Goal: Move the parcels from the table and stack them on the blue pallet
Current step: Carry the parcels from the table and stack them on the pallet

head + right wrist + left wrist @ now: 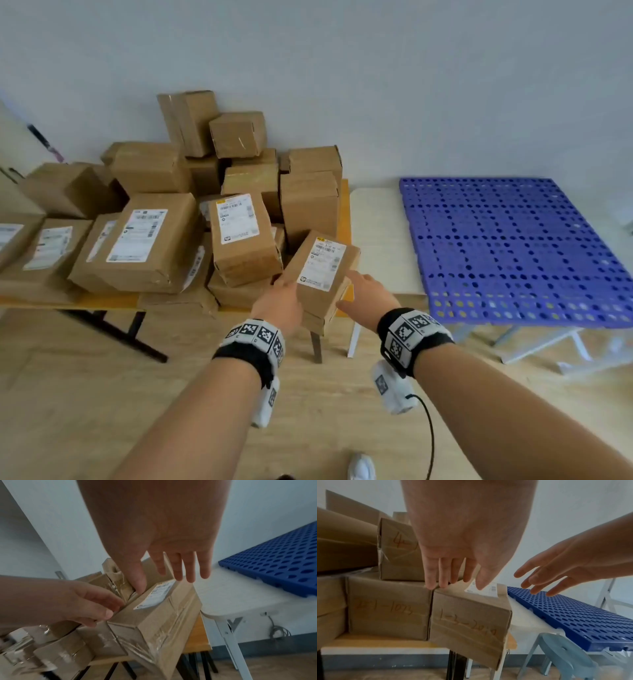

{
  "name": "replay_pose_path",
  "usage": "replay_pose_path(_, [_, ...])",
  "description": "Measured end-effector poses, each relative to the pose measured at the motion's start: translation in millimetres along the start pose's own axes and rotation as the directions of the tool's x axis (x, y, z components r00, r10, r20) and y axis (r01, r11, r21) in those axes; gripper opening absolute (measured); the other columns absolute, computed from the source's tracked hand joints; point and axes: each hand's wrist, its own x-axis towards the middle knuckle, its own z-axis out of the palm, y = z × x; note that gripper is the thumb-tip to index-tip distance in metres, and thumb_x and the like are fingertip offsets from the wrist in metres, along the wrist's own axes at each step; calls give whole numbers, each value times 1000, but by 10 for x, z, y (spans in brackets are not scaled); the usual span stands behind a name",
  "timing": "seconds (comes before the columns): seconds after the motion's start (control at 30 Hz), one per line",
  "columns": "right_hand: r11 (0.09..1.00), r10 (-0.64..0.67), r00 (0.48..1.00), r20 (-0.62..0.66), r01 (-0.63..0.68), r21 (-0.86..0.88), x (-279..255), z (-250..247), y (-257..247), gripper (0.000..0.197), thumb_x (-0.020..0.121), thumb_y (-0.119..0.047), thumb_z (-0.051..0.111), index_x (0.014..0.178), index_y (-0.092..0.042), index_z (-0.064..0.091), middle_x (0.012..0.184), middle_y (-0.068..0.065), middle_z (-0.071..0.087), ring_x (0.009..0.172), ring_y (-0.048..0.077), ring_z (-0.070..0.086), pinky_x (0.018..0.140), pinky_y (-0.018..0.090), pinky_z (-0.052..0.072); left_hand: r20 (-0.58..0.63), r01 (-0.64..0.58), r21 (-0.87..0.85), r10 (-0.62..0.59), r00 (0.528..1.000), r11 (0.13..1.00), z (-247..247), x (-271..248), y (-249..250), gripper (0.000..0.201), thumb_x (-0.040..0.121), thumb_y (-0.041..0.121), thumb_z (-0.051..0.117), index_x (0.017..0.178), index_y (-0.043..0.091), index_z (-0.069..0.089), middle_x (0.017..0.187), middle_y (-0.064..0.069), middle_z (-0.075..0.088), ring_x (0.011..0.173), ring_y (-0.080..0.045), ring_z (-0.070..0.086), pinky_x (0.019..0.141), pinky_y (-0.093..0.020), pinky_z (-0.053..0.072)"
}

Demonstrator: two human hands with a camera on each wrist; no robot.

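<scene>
A brown parcel (pixel 322 270) with a white label lies tilted at the right front corner of the yellow table (pixel 102 302), overhanging its edge. My left hand (pixel 277 305) holds its left side: the fingers (pixel 435 580) reach down along the left edge and the thumb lies on the label. My right hand (pixel 363 291) hovers over the parcel's right side with straight, spread fingers (pixel 190 573); its thumb tip is at the parcel's far top edge. The blue perforated pallet (pixel 513 246) lies to the right and carries nothing.
Several more cardboard parcels (pixel 150 240) are piled on the yellow table, up against the wall. The pallet rests on a white folding table (pixel 376 240) that adjoins the yellow one. A grey plastic stool (pixel 565 655) stands below. The floor is wooden.
</scene>
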Motion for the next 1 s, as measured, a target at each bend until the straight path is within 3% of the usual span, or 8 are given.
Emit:
replay_pose_path(0.2, [994,50,994,99,-59,89,92,177,139,71,93,-31,60,153,-23,23,152,7,38,132,28,46,98,39,47,-12,128,53,-128,992,990,183,27,90,54,99,22,44,150,16,27,159,-12,16,142,-32,24,111,-46,35])
replay_pose_path(0.3, [985,80,991,106,-95,145,142,248,153,73,93,-32,59,154,-23,19,156,8,32,132,27,47,99,38,46,-58,143,63,-139,989,988,174,51,69,50,101,24,41,148,12,31,156,-14,25,140,-32,27,112,-43,33])
replay_pose_path(0.47, [953,152,982,110,-175,249,202,344,128,67,96,-31,58,152,-20,23,141,7,50,115,24,59,77,30,46,-93,102,-49,-106,990,994,150,60,40,46,101,23,40,145,11,40,148,-13,39,136,-31,30,110,-41,33])
replay_pose_path(0.57, [904,193,976,105,-219,367,209,388,114,66,93,-29,62,150,-21,29,137,3,55,114,21,59,80,29,46,-110,78,-150,-95,989,986,105,77,21,46,100,21,42,145,13,43,144,-12,46,133,-29,37,109,-39,34])
replay_pose_path(0.67, [854,254,965,69,-257,453,232,414,151,63,92,-26,64,146,-20,33,133,4,60,113,22,61,92,34,51,-51,100,-275,-118,992,956,83,105,47,45,99,22,46,144,18,44,141,-9,46,127,-26,46,104,-39,43])
replay_pose_path(0.73, [831,298,952,65,-292,473,240,399,192,60,92,-26,62,145,-18,36,129,4,62,111,23,62,92,35,52,0,154,-370,-166,986,916,88,139,72,46,100,24,49,145,21,43,140,-7,45,119,-24,52,98,-37,47])
replay_pose_path(0.9, [800,325,938,123,-342,493,263,439,310,47,94,-29,62,136,-13,51,128,3,63,105,20,62,85,30,49,211,270,-485,-188,959,832,172,173,130,60,102,32,49,154,13,25,152,-8,39,136,-28,42,108,-35,35])
replay_pose_path(1.0, [756,371,921,115,-372,539,258,458,367,50,92,-31,65,134,-10,49,127,4,62,99,20,60,80,30,49,197,270,-535,-193,961,800,207,159,172,50,101,33,50,146,16,35,136,-3,55,114,-25,56,92,-32,43])
